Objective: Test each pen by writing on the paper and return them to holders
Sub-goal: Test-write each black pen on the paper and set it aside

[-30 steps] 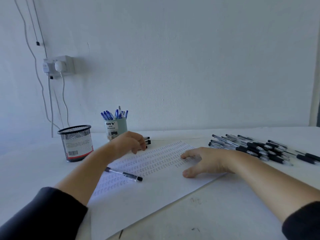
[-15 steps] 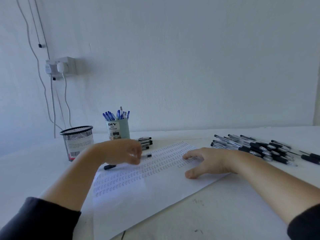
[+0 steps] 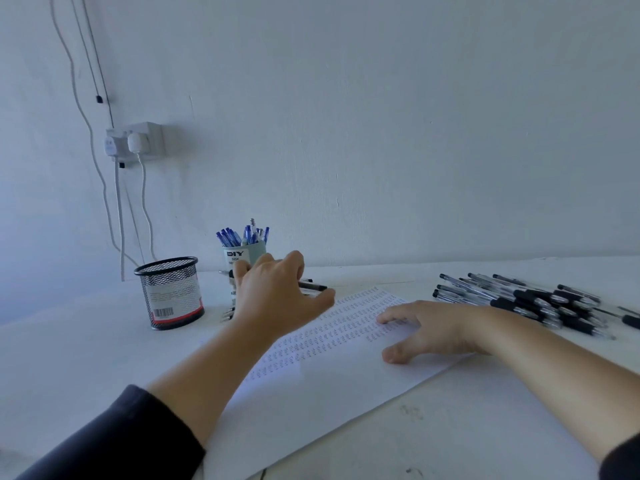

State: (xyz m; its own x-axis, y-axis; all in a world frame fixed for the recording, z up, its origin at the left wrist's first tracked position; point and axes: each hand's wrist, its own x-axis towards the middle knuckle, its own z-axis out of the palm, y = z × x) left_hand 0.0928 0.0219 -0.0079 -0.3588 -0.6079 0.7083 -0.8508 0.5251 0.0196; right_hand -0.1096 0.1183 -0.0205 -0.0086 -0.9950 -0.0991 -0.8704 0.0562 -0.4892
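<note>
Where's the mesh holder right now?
In the head view the mesh holder stands upright on the table's far left, just left of the blue-pen cup and the left hand, below the wall socket.

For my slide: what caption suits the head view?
Left hand holds a black pen near the blue-pen cup; right hand flat on the paper.

holder (image 3: 171, 292): black wire mesh | paper (image 3: 311, 386): matt white | table (image 3: 485, 427): smooth white
</note>
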